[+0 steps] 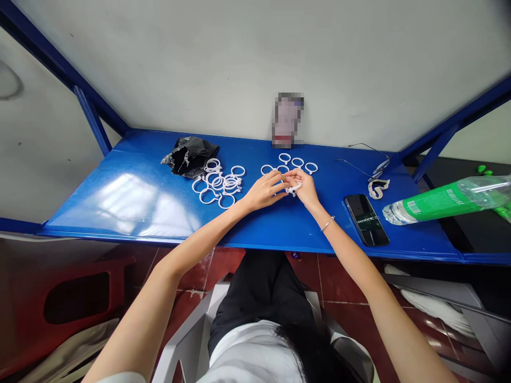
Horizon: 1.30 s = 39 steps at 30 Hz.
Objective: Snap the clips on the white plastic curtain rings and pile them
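I have the right hand (304, 188) pinching a small white plastic ring (294, 188), its long axis roughly crosswise, between the hands but nearer the right. Whether the left hand (263, 190) grips too, I cannot tell. Leftward on the glossy blue table (303, 234) lies a loose cluster of white rings (231, 185).

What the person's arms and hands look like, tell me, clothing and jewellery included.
Both hands are ungloved. The right hand has a slim, silver-coloured bracelet at its wrist. The left hand seems to have a small finger ring, too tiny to make out. Both forearms are bare; a whitish sleeve edge shows on the left arm.
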Available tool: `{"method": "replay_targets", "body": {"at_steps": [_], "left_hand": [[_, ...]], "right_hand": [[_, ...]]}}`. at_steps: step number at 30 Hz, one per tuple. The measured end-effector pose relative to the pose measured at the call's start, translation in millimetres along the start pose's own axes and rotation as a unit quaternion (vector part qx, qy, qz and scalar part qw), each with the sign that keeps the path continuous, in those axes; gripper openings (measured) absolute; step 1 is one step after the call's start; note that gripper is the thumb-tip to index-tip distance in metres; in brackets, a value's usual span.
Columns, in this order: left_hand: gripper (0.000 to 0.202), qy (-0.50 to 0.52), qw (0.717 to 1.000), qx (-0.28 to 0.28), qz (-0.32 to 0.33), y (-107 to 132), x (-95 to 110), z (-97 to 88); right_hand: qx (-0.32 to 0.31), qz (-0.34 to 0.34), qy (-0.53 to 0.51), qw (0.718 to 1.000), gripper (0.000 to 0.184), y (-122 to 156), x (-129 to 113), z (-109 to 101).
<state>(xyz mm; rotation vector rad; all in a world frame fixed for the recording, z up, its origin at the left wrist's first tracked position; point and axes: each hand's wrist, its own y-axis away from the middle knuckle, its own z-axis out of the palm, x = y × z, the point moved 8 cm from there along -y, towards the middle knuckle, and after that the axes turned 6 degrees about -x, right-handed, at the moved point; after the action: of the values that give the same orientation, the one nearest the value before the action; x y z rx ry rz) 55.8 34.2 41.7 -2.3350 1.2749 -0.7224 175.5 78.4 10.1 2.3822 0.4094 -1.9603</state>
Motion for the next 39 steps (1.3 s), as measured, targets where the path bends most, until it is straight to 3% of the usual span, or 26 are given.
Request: {"method": "replay_targets", "body": {"at_steps": [6, 15, 26, 34, 39], "left_hand": [[0.025, 0.022, 0.998, 0.049, -0.028, 2, -5, -8.9], [0.027, 0.003, 0.985, 0.123, -0.122, 9, -30, -24.1], [0.039, -0.034, 0.992, 0.031, -0.116, 8, -31, -12.1], [0.037, 0.044, 0.990, 0.054, -0.122, 6, -26, -16.0], [0.040, 0.076, 0.988, 0.037, -0.127, 5, -19, -17.1]], "right_hand": [[-0.029, 0.014, 0.005, 0.999, 0.019, 1, 0, 10], [-0.059, -0.090, 0.061, 0.992, 0.031, 11, -34, 19], [-0.055, -0.108, 0.051, 0.991, 0.034, 11, -39, 16], [-0.022, -0.121, 0.044, 0.991, 0.036, 10, -40, 8], [-0.010, -0.121, 0.038, 0.992, 0.037, 10, -42, 5]]}}
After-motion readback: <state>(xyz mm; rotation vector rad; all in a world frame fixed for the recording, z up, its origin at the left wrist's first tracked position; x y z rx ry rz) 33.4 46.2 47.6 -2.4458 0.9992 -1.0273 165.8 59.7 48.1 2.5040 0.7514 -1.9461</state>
